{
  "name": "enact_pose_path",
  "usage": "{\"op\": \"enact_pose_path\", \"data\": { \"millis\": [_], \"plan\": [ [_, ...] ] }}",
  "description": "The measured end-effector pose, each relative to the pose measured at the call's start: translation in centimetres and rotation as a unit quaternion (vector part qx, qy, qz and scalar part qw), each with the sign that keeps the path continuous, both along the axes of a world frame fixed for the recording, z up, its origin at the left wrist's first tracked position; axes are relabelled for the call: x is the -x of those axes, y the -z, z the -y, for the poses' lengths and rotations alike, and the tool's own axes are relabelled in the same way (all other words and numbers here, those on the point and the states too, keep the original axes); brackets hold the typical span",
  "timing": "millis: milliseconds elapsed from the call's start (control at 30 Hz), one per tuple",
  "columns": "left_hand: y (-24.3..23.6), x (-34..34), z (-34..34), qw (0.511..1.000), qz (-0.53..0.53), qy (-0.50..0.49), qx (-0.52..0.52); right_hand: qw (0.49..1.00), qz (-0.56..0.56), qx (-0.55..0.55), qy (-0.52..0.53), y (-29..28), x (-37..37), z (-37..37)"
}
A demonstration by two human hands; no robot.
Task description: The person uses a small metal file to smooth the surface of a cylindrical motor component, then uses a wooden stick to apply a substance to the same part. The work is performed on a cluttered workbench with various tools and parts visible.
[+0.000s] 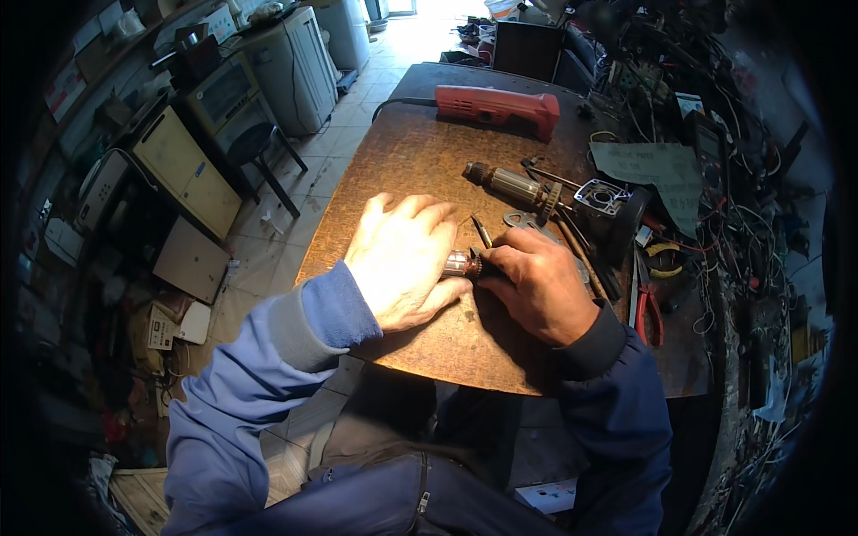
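red power tool (497, 105), brown rusty table (402, 161)

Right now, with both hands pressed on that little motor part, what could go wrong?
1. The small motor rotor is round and only pinned between the left hand and right hand; it might roll or slip out of their grip.
2. The thin pointed tool lies right beside the right hand's fingers and could prick them.
3. Loose parts crowd the workbench, such as a second rotor and red-handled pliers; a sleeve could knock them off.
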State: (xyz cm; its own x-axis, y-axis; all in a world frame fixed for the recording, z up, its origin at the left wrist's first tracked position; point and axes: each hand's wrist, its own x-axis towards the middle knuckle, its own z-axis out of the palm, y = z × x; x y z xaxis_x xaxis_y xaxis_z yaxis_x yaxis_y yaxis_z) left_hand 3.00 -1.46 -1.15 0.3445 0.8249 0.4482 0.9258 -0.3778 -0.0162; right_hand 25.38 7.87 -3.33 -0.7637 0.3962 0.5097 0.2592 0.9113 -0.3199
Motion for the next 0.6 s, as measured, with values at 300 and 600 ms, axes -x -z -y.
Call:
{"op": "enact_pose_path", "data": {
  "millis": [300, 600],
  "plan": [
    [-0.7, 0.0, 0.2, 0.999, 0.024, -0.005, 0.043, 1.0, 0.005, 0.008, 0.001, 0.1, 0.0, 0.1],
    [-0.2, -0.2, 0.5, 0.999, 0.019, -0.015, 0.03, 1.0, 0.004, 0.005, 0.001, 0.0, 0.1, 0.1]
  ]
}}
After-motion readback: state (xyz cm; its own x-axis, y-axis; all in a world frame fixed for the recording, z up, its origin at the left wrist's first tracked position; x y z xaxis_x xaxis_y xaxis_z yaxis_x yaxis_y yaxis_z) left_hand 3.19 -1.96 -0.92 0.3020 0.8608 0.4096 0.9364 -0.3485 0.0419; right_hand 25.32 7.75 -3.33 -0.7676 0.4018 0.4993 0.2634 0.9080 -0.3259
